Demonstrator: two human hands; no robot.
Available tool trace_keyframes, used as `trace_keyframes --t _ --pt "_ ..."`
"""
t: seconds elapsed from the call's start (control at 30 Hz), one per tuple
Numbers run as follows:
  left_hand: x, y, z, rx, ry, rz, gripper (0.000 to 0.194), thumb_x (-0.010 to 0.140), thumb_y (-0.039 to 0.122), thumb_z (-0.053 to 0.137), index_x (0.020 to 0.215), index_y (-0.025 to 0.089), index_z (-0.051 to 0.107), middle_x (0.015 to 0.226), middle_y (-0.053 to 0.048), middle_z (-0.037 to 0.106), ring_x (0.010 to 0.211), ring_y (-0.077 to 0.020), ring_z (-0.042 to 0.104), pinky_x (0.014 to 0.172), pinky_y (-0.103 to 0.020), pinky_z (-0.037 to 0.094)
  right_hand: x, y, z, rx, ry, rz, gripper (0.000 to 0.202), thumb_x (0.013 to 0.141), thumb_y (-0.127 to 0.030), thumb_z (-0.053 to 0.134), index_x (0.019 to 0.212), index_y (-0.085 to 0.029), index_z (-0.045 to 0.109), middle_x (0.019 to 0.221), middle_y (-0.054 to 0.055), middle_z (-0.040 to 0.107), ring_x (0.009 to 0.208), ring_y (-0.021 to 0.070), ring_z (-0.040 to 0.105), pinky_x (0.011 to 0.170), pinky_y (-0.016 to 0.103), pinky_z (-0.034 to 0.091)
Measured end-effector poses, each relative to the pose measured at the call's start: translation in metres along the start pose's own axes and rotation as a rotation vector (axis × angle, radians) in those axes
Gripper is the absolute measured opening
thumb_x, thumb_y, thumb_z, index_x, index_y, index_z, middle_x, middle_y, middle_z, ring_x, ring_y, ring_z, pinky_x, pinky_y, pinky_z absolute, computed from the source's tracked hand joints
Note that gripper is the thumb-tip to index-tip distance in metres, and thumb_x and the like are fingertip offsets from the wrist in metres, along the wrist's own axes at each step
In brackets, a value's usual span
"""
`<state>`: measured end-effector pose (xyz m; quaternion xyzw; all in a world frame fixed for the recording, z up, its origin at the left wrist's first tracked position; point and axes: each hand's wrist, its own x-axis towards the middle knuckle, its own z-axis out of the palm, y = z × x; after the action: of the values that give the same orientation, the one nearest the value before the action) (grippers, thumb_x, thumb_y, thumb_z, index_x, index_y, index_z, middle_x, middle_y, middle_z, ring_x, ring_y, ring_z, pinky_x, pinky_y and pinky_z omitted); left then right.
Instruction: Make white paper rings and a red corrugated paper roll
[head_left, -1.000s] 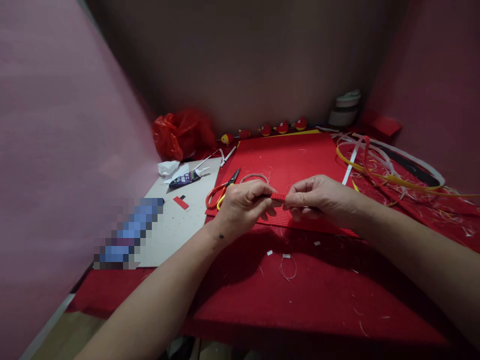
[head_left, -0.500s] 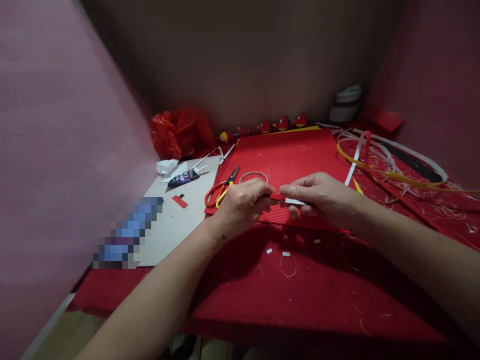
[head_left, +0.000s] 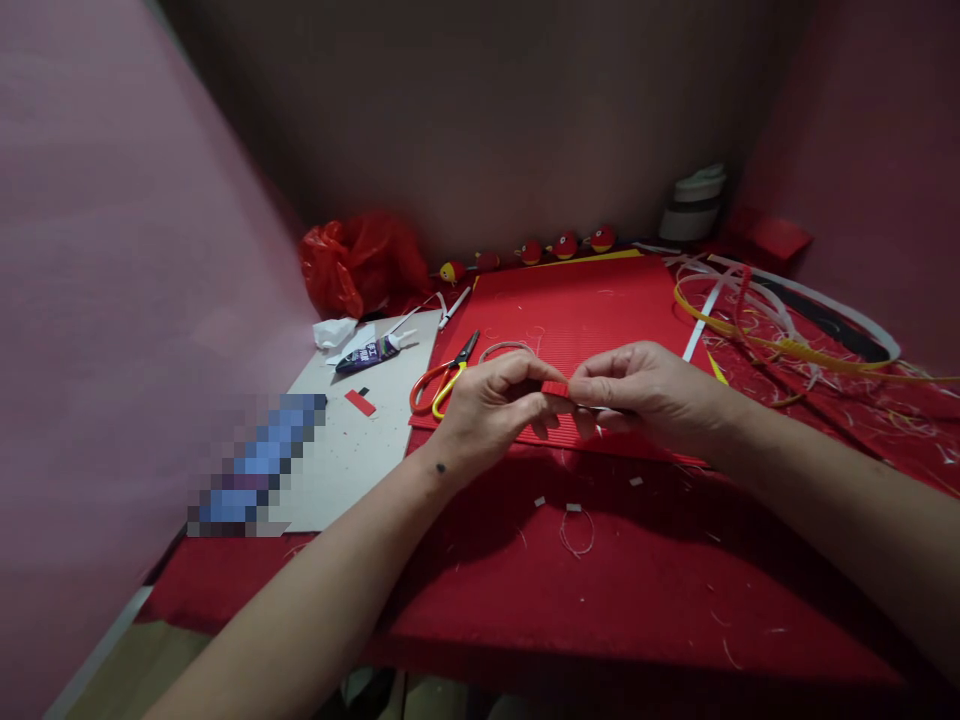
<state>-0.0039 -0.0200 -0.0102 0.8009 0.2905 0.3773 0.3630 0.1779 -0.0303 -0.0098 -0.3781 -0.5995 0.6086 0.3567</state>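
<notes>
Between my two hands is a small strip of red corrugated paper (head_left: 556, 388), held above a red corrugated sheet (head_left: 592, 310). My left hand (head_left: 504, 398) pinches its left side with thumb and fingertips. My right hand (head_left: 637, 388) is closed on its right end, thumb against the fingers, which hide part of it. Beside my left hand lies a pair of scissors (head_left: 444, 385) with red and yellow handles, blades pointing away. A thin loop of cord (head_left: 508, 348) rests on the sheet just behind that hand.
On the grey board (head_left: 352, 480) at left lie a purple glue tube (head_left: 367, 354) and a red paper scrap (head_left: 361, 402). A red plastic bag (head_left: 360, 262) and several small red-and-yellow figures (head_left: 565, 245) stand at the back. Tangled paper strips (head_left: 787, 345) and thread bits lie at right.
The white part of the strip that showed by my right hand is now out of sight. My left fingers have opened out along the red strip, and my hands have drawn closer together.
</notes>
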Motion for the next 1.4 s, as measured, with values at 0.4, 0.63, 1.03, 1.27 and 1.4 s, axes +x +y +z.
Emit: trace_keyframes --t 0.4,0.63,1.03,1.27,1.4 --pt "0.001 0.004 -0.009 0.175 0.082 0.067 0.01 0.079 0.023 0.058 0.077 0.014 0.059 0.064 -0.001 0.061 0.053 -0.0072 0.061 0.049 -0.015 0.052 0.001 -0.001 0.003 0.313 -0.029 0.12 0.017 0.071 -0.029 0.065 0.081 -0.016 0.059 0.073 0.005 0.062 0.059 0.0117 0.053 0.054 0.024 0.04" --pt "0.003 0.006 -0.01 0.122 0.073 0.064 0.008 0.079 0.021 0.057 0.078 0.013 0.058 0.062 0.0 0.061 0.05 -0.0068 0.06 0.048 -0.015 0.053 0.001 0.009 -0.002 0.03 -0.019 0.122 0.026 0.07 -0.04 0.062 0.07 -0.013 0.062 0.05 -0.001 0.048 0.042 0.007 0.035 0.04 0.023 0.023" --pt "0.001 0.002 -0.01 0.129 0.044 0.063 0.006 0.08 0.02 0.056 0.08 0.014 0.058 0.063 0.0 0.061 0.053 -0.007 0.06 0.051 -0.016 0.054 0.001 0.006 0.001 -0.186 0.151 -0.01 0.017 0.069 -0.027 0.059 0.056 -0.016 0.059 0.052 -0.001 0.046 0.05 0.0088 0.033 0.046 0.026 0.023" --pt "0.002 0.001 -0.011 0.263 0.031 0.132 0.004 0.079 0.013 0.055 0.08 0.014 0.059 0.064 0.0 0.06 0.053 -0.0061 0.059 0.051 -0.016 0.051 0.0 0.005 0.002 -0.18 0.181 0.038 0.017 0.068 -0.027 0.058 0.055 -0.017 0.058 0.049 -0.002 0.044 0.046 0.0082 0.031 0.044 0.026 0.02" --pt "0.003 0.001 -0.011 0.42 0.033 0.194 0.003 0.078 0.014 0.058 0.075 0.014 0.059 0.062 0.001 0.058 0.051 -0.005 0.056 0.048 -0.014 0.047 -0.001 0.001 0.004 -0.144 0.15 0.023 0.023 0.07 -0.028 0.056 0.05 -0.016 0.055 0.044 -0.003 0.038 0.043 0.0069 0.027 0.043 0.026 0.018"
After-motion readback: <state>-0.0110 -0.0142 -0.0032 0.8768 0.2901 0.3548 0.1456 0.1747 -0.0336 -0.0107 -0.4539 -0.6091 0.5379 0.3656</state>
